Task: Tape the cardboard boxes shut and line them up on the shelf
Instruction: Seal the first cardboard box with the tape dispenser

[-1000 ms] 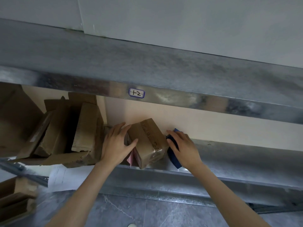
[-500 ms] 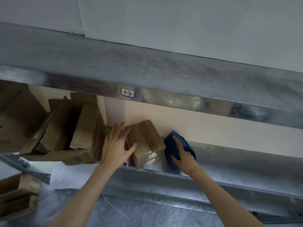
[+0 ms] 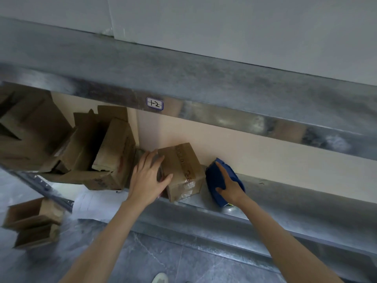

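Note:
A small brown cardboard box (image 3: 183, 170) sealed with clear tape sits tilted on the metal shelf (image 3: 285, 205). My left hand (image 3: 148, 180) lies against its left side, fingers spread and thumb on its front edge. Just right of the box lies a blue tape dispenser (image 3: 216, 180). My right hand (image 3: 229, 185) holds it, thumb and fingers round its body and forefinger stretched along its top.
Several larger cardboard boxes (image 3: 114, 152) lean in a jumble on the shelf to the left. An upper shelf (image 3: 204, 78) with a label "1-2" (image 3: 155, 103) overhangs. More boxes (image 3: 32, 221) stand on the grey floor at lower left. The shelf runs on to the right.
My right hand has drawn the blue dispenser away from the box's right side and turned it, so more of it shows. My left hand stays on the box.

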